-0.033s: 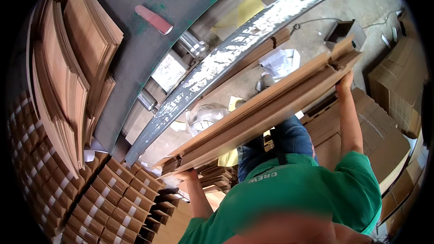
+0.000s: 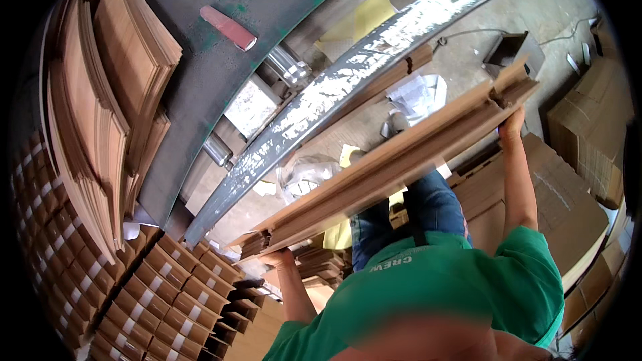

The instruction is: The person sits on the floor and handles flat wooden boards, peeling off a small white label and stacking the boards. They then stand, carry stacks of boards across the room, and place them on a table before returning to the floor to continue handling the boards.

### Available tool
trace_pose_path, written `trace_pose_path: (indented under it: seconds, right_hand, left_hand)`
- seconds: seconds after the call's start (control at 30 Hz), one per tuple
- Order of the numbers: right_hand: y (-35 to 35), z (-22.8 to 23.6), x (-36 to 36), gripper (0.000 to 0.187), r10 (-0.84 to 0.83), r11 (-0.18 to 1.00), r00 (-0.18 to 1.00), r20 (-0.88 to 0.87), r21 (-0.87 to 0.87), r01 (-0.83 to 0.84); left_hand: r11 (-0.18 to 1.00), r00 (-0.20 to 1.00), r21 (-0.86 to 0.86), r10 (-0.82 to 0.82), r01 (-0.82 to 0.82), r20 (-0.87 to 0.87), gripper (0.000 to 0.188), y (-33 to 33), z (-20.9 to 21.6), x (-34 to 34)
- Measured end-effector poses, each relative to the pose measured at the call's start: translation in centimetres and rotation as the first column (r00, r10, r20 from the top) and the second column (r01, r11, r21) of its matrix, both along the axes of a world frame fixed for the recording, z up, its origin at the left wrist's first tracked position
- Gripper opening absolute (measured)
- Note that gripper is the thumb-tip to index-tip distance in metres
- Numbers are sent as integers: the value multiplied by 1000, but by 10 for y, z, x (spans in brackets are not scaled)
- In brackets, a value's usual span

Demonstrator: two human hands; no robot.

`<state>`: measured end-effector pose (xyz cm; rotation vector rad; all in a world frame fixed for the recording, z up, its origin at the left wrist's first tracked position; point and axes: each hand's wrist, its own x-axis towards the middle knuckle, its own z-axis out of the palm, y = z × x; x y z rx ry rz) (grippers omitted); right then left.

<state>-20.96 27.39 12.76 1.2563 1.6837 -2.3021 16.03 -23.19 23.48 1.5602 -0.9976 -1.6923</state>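
Note:
A long brown cardboard piece, folded so that a groove runs along it, stretches diagonally in front of my body with slotted flaps at its ends. My left hand grips its lower left end from beneath, most of the fingers hidden by the board. At the upper right end my right hand is closed on the edge, its fingertips partly out of sight. The cardboard is held up above the floor, near my legs, and slightly blurred along its near edge.
Stacked cardboard sheets lie on a dark worktable that carries a red-handled tool. A worn curved metal rail crosses beyond the cardboard. Bundled cartons fill the lower left; large boxes stand at right.
The cardboard's right end and my right hand sit very slightly farther right in the picture. Both hands keep the same hold.

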Motion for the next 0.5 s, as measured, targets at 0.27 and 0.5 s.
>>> trace_pose_path:
  seconds: [0.27,0.5]
  right_hand:
    - [-2,-129,0,41,-19,986,957,-291,-164,-30]
    - [-19,-226,-8,35,-73,981,963,-258,-191,23]
  left_hand:
    - [998,967,-66,-41,25,-252,44,-32,-124,10]
    - [998,973,-59,-42,29,-228,44,-64,-233,18]
